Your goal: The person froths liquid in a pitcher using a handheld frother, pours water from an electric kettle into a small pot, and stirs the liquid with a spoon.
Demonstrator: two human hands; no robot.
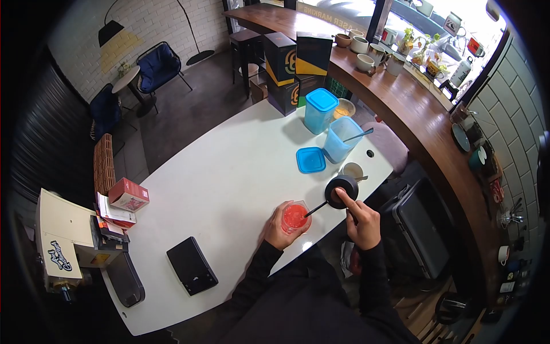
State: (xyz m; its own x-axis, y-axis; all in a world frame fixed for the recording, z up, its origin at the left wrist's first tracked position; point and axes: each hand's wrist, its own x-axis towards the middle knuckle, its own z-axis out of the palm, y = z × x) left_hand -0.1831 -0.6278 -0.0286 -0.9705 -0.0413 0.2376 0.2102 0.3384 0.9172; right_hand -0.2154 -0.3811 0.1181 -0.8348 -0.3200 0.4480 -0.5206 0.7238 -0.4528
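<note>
My left hand [279, 227] is wrapped round a clear glass [295, 218] with red contents, near the table's front edge. In my right hand [362, 222] is a small black gooseneck kettle [338, 189], gripped by its handle, with a finger lying on its round lid. Its thin spout points left and its tip is over the glass. Whether liquid runs from the spout I cannot tell. Just beyond the kettle stands a pale cup [352, 170] with a spoon in it. The kettle's underside is hidden.
A blue container [341, 143] holding a spoon, a blue lid [311, 160] and a lidded blue container [321, 112] stand farther back on the white table [200, 172]. Black boxes [281, 60] rise at its far end. A black case [192, 265] lies at left.
</note>
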